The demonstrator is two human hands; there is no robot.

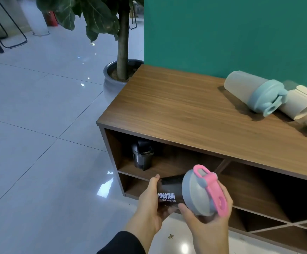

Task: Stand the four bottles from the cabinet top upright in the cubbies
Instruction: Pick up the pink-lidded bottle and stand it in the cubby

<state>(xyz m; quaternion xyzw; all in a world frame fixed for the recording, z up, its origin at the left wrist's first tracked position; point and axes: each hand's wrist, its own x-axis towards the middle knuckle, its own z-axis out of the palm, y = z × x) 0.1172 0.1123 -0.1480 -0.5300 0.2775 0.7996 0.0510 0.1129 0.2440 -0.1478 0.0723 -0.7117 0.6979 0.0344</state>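
Both hands hold a black shaker bottle with white lettering, a grey lid and a pink loop, tilted in front of the upper-left cubby. My left hand grips its dark body; my right hand holds the lid end. A dark bottle stands upright at the back left of that cubby. On the wooden cabinet top a frosted bottle with a light-blue lid lies on its side, and a white bottle lies beside it at the right edge.
A green wall backs the cabinet. A potted plant in a grey pot stands at the cabinet's far left corner. Glossy tiled floor spreads to the left. More cubbies, some with diagonal dividers, run to the right.
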